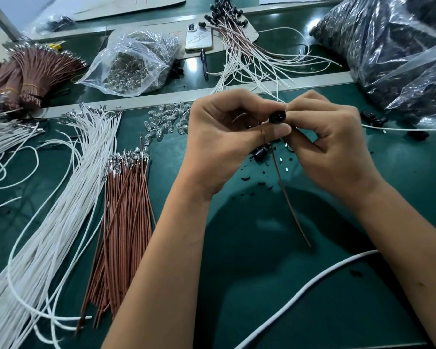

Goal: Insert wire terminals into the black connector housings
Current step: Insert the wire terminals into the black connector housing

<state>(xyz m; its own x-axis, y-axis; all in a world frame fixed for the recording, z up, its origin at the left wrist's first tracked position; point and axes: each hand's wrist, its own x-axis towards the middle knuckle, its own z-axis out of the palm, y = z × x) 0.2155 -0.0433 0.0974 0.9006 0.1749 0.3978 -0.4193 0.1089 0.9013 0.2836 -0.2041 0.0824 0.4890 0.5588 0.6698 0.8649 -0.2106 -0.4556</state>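
You hold the black connector housing (277,116) up above the desk (262,260), pinched between your left hand (224,144) and right hand (330,144), the fingers (275,131) of both curled onto it. A brown wire (291,205) hangs down from under it; whether its terminal is seated I cannot tell. The housing looks small, light and rigid, so grip it by its sides and keep the open face clear. The wire is thin and limp: take hold just behind the terminal, or it will likely buckle when pushed. More brown wires (126,210) lie to your left.
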